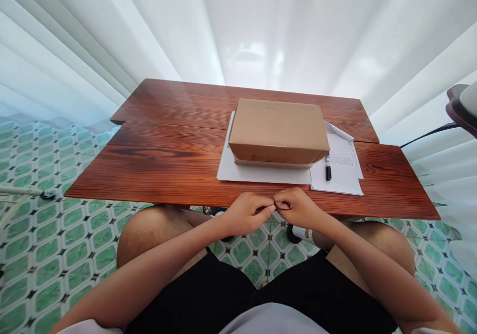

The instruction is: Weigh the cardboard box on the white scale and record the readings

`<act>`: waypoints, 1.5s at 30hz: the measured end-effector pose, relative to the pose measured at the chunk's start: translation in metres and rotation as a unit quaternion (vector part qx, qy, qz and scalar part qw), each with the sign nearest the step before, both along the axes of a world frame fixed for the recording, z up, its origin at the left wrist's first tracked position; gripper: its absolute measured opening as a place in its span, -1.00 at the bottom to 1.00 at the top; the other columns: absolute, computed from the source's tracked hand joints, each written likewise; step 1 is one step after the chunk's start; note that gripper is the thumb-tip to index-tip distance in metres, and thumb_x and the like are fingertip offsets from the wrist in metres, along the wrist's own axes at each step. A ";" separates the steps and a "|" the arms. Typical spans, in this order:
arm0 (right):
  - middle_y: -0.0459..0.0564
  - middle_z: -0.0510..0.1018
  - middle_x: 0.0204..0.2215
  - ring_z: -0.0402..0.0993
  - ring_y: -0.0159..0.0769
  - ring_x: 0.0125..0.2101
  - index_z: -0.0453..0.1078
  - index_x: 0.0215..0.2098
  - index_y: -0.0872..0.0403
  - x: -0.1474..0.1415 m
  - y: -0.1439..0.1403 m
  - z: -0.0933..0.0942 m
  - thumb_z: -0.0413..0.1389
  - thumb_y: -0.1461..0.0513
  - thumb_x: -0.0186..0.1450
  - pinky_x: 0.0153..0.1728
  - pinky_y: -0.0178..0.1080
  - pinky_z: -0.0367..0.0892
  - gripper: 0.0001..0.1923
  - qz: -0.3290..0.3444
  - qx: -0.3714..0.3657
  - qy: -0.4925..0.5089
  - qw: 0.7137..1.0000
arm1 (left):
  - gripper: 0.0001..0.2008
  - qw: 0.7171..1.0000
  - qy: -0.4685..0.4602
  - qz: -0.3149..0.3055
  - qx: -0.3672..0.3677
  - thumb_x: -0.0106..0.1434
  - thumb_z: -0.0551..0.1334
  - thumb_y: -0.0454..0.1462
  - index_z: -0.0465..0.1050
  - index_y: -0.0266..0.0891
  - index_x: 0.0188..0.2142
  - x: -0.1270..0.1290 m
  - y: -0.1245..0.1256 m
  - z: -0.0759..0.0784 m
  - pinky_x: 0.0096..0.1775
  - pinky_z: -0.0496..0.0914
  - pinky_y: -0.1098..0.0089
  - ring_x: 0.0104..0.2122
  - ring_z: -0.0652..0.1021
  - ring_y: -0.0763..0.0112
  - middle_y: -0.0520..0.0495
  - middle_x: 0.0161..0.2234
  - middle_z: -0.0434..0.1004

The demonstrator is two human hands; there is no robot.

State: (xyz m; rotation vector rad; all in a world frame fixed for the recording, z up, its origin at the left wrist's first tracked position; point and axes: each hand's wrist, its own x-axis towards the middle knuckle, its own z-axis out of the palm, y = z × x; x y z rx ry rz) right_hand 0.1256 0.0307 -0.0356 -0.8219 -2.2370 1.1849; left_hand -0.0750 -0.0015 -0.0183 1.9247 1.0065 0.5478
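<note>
My left hand [250,213] is closed at the table's front edge, with its fingers curled and its thumb close to them. Just beside it, my right hand [297,207] is curled into a loose fist. The knuckles and fingertips of the two hands meet, and nothing shows in either of them. Beyond them on the table, a closed brown cardboard box [278,125] rests on a flat white board or sheet [261,176]. To its right lie handwritten papers [337,181] with a black marker [328,170] on top.
The dark red wooden table [164,160] has a stepped left edge. White curtains [253,31] hang behind it and at both sides. Part of a dark-rimmed object [462,106] juts in at the right. A pale metal leg with a caster [47,195] stands at the left on green tiles.
</note>
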 end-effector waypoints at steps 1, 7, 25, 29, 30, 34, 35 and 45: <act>-0.24 0.05 -0.66 -0.06 -0.42 -0.57 -0.08 -0.58 0.04 0.000 0.001 0.000 -0.04 0.42 0.05 -0.51 -0.27 -0.11 -0.74 -0.006 0.001 -0.012 1.000 | -0.64 1.000 0.011 -0.005 0.008 0.36 0.01 -0.16 0.12 -0.22 -0.55 0.000 0.000 -0.001 -0.46 -0.02 0.38 -0.59 0.13 0.52 0.12 -0.63 0.07; -0.23 0.16 -0.66 0.00 -0.39 -0.58 -0.03 -0.58 0.04 -0.007 0.004 0.002 -0.01 0.41 0.03 -0.51 -0.26 -0.12 -0.75 -0.044 0.072 -0.038 0.996 | -0.64 0.997 0.068 -0.030 0.037 0.37 0.02 -0.15 0.18 -0.23 -0.54 0.000 0.003 -0.006 -0.44 0.04 0.40 -0.58 0.19 0.52 0.11 -0.61 0.16; -0.12 0.26 -0.47 0.21 -0.27 -0.41 0.09 -0.39 -0.01 0.004 0.022 0.029 0.02 0.42 0.35 -0.36 -0.22 0.15 -0.74 -0.259 0.407 0.175 0.858 | -0.71 0.909 0.043 0.051 0.411 0.37 0.07 -0.36 0.18 -0.19 -0.52 0.018 0.026 0.054 -0.46 0.12 0.36 -0.55 0.23 0.45 0.09 -0.60 0.17; -0.08 0.27 -0.37 0.26 -0.22 -0.31 0.12 -0.32 -0.02 0.015 0.036 0.038 0.07 0.34 0.36 -0.25 -0.15 0.23 -0.80 -0.377 0.408 0.202 0.807 | -0.75 0.860 -0.031 0.150 0.487 0.37 0.07 -0.39 0.26 -0.20 -0.46 0.005 0.033 0.065 -0.39 0.21 0.33 -0.50 0.31 0.41 0.03 -0.55 0.33; -0.07 0.27 -0.34 0.27 -0.20 -0.28 0.12 -0.29 -0.02 0.018 0.040 0.039 0.08 0.31 0.36 -0.24 -0.13 0.24 -0.82 -0.405 0.394 0.205 0.799 | -0.75 0.843 -0.043 0.188 0.501 0.38 0.07 -0.37 0.29 -0.20 -0.46 0.000 0.034 0.065 -0.36 0.23 0.31 -0.48 0.33 0.38 0.02 -0.54 0.34; 0.03 0.32 -0.18 0.31 -0.14 -0.11 0.18 -0.12 -0.02 0.024 0.050 0.034 0.01 0.17 0.40 -0.18 -0.09 0.29 -0.88 -0.475 0.293 0.206 0.804 | -0.78 0.799 -0.094 0.357 0.475 0.41 0.06 -0.25 0.43 -0.18 -0.32 -0.021 0.043 0.060 -0.20 0.33 0.26 -0.32 0.42 0.29 -0.04 -0.43 0.41; 0.06 0.33 -0.13 0.32 -0.14 -0.07 0.18 -0.07 -0.01 0.024 0.051 0.032 -0.03 0.14 0.41 -0.14 -0.08 0.30 -0.84 -0.479 0.263 0.205 0.812 | -0.79 0.797 -0.117 0.386 0.450 0.40 0.06 -0.23 0.45 -0.18 -0.25 -0.025 0.047 0.058 -0.15 0.36 0.26 -0.27 0.44 0.29 -0.05 -0.36 0.44; 0.19 0.27 0.23 0.25 -0.11 0.21 0.13 0.30 0.05 0.023 0.047 0.021 -0.24 -0.01 0.52 0.23 0.06 0.14 -0.48 -0.424 0.140 0.177 0.877 | -0.48 0.853 -0.302 0.419 0.070 0.36 0.10 -0.13 0.24 -0.18 0.28 -0.040 0.077 0.026 0.28 0.22 0.24 0.28 0.31 0.22 -0.17 0.28 0.28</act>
